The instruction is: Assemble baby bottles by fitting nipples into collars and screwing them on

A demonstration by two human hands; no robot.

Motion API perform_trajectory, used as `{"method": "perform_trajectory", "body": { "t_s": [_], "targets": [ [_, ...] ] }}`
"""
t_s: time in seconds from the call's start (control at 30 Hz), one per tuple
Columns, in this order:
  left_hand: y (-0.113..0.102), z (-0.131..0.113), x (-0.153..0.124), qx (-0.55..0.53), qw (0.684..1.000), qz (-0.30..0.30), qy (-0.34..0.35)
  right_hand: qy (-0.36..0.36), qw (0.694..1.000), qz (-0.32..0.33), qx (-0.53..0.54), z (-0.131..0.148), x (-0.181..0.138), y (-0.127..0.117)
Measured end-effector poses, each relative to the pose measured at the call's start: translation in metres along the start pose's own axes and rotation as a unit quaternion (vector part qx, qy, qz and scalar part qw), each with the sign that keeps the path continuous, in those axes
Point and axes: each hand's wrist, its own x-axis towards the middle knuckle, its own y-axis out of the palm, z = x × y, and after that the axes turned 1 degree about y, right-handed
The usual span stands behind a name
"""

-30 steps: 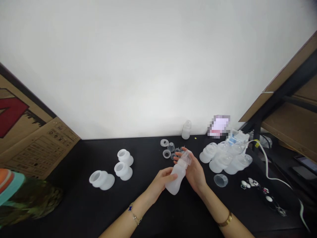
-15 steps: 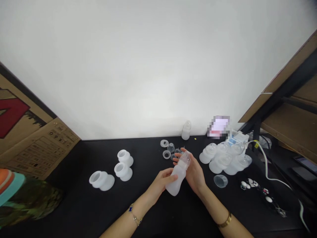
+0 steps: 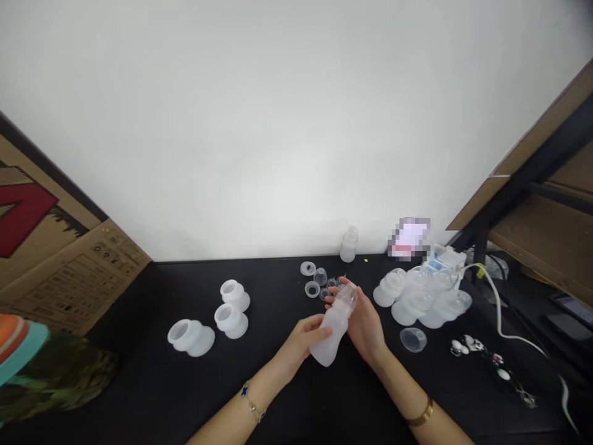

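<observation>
A frosted white baby bottle (image 3: 327, 339) with a clear dome cap over its top leans to the right above the table. My left hand (image 3: 299, 345) is closed around its body, thumb in front. My right hand (image 3: 367, 329) is beside and behind the capped end, fingers stretched out and apart, the palm close against the cap; whether it bears any weight I cannot tell. Just beyond the fingertips lie small clear parts, among them a collar ring (image 3: 312, 289) and a nipple piece (image 3: 320, 276), some of them hidden by the right hand.
Three uncapped bottle bodies (image 3: 191, 337) stand on the left of the black table (image 3: 152, 395). Several capped bottles (image 3: 409, 306) cluster at right, near a loose clear cap (image 3: 413, 339), a beaded strand (image 3: 493, 364) and a white cable (image 3: 499, 309). One bottle (image 3: 349, 245) stands by the wall.
</observation>
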Motion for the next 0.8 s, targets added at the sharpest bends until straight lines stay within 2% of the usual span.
{"method": "perform_trajectory", "body": {
  "t_s": [0.8],
  "targets": [
    [-0.0017, -0.0007, -0.0012, 0.011, 1.000, 0.002, 0.003, -0.004, 1.000, -0.014, 0.006, 0.0023, 0.0026, -0.0029]
  ]
}}
